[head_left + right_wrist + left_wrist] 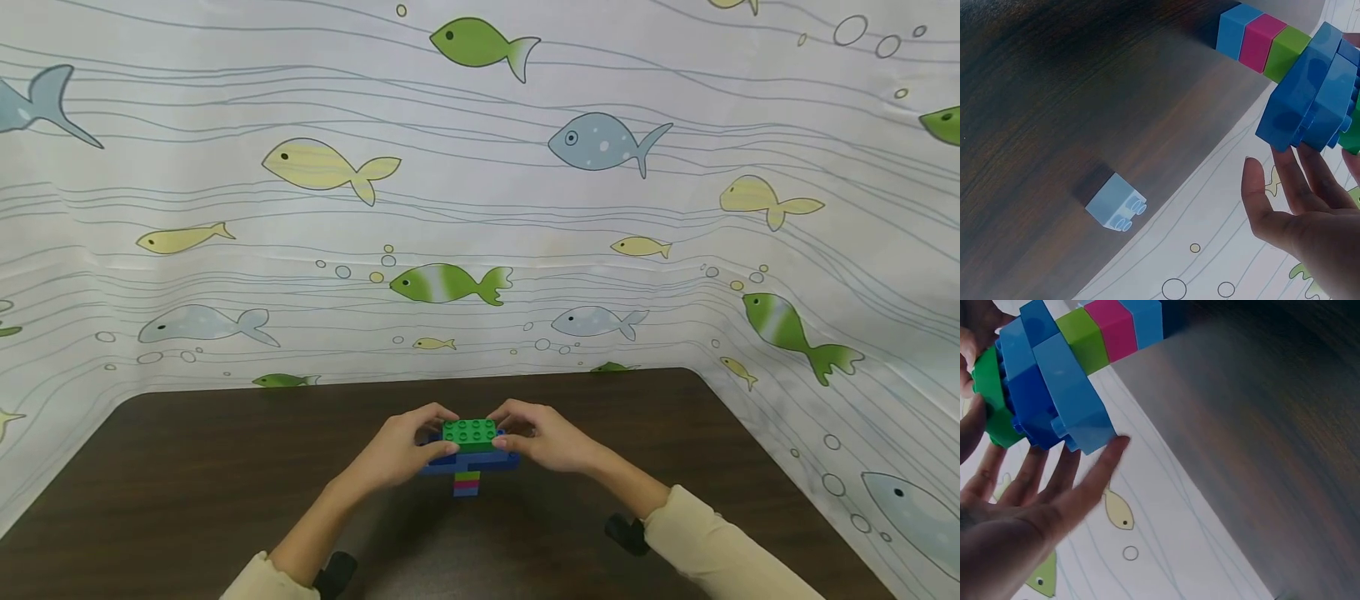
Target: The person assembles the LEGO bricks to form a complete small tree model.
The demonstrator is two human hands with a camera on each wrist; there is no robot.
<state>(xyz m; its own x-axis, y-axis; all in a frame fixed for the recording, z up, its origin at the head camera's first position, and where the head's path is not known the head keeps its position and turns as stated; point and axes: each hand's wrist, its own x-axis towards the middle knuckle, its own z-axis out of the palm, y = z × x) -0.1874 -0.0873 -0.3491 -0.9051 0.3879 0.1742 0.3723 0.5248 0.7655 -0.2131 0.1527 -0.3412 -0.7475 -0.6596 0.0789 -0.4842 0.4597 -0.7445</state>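
Observation:
A green toy building brick [469, 433] with studs on top sits uppermost on a stack in the middle of the table. Beneath it are wider layers of blue bricks [480, 461], carried by a narrow column [467, 483] of lime, pink and blue bricks. My left hand [397, 450] pinches the green brick's left end, thumb in front, and its other fingers reach along the ends of the blue bricks in the left wrist view. From the other side my right hand [551, 437] holds the right end, its thumb at the front corner. Some right fingertips touch the blue bricks.
A loose light blue brick [1113, 200] lies on the dark wooden table [225, 467] to the right of the stack, near the far edge. Behind and beside the table hangs a white cloth [480, 208] printed with fish.

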